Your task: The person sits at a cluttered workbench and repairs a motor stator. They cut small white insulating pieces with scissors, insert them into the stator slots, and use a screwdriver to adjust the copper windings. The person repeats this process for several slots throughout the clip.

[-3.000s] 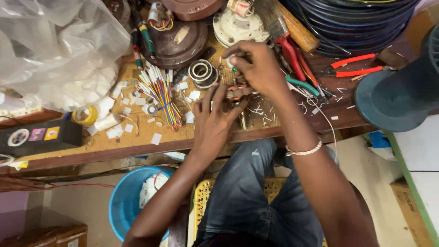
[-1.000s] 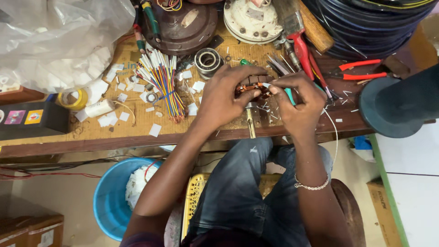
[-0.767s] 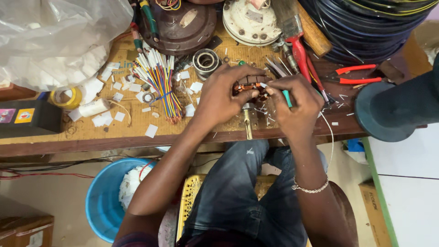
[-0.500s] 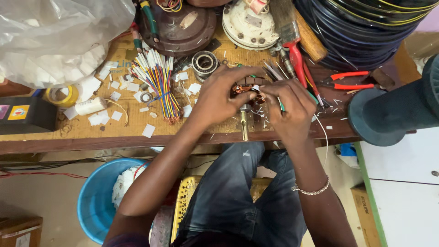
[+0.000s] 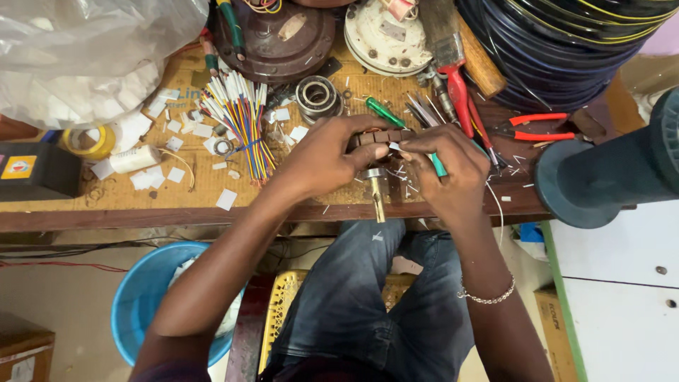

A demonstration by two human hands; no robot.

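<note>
The left hand (image 5: 327, 159) is wrapped around a small motor armature (image 5: 375, 141), fingers curled over its dark slotted core, which shows just beyond the fingertips. The right hand (image 5: 449, 166) is pinched against the core's right side, its thumb and forefinger closed on a small white slip (image 5: 394, 146), with a green-handled tool (image 5: 438, 164) tucked under its fingers. The armature sits between the two hands, above the table's near edge about midway along it. Its long axis runs from far to near: the brass-coloured shaft (image 5: 378, 200) sticks out below the hands and points toward the person, reaching the near edge of the table (image 5: 212, 191). Left of the left hand lies a bundle of coloured wires (image 5: 240, 117), with a bearing (image 5: 316, 95) just beyond it. Red-handled pliers (image 5: 463, 92) lie toward the far right, and a blue bucket (image 5: 145, 297) stands on the floor below the near edge.
</note>
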